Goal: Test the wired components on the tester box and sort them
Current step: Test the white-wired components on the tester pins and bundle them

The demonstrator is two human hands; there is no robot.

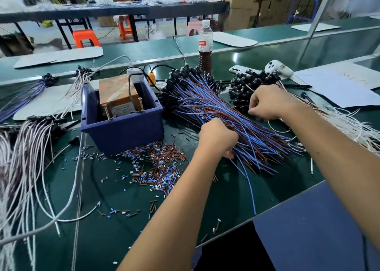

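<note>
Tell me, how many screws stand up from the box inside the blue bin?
2. One screw stands at the front left of the brown box, the other screw at its front right. More may be hidden.

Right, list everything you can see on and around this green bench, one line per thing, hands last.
Blue plastic bin: one, centre-left, holding a brown tester box with two upright screws.
Blue-and-brown wire bundle: one large, black-capped ends, centre.
White-wired bundle: one, black caps, right.
Pale wire bundles: several, left edge.
Cut insulation bits: many, blue, brown, white, scattered in front of the bin.
Plastic bottle: one, dark liquid, behind the bundles.
White paper sheet: one, far right.
Orange stools: two, background floor.
Left hand: grips the blue-and-brown wires.
Right hand: fingers curled, at the white-wired bundle.
</note>
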